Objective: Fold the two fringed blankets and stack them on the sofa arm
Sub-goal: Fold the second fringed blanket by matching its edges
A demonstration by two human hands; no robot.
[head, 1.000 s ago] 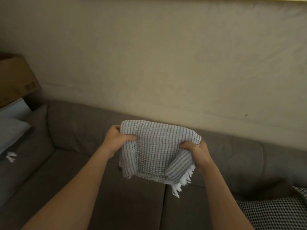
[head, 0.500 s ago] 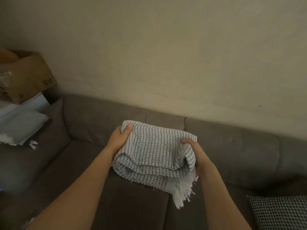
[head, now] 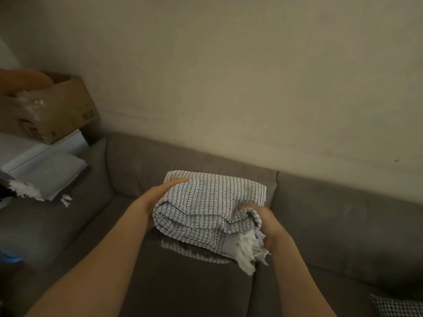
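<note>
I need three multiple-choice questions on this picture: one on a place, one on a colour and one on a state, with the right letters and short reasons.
1. Where does the pale folded blanket lie? A on the sofa arm at the left; B on the floor; C on a lap.
2. What colour is the fringe of the checked blanket? A red; B white; C black.
3. How is the checked blanket? A spread flat; B folded in layers, held by the left hand and right hand; C hanging from one hand.
Answers: 1 A, it rests on the arm; 2 B, white tassels hang by the right hand; 3 B, layers show between both hands.
</note>
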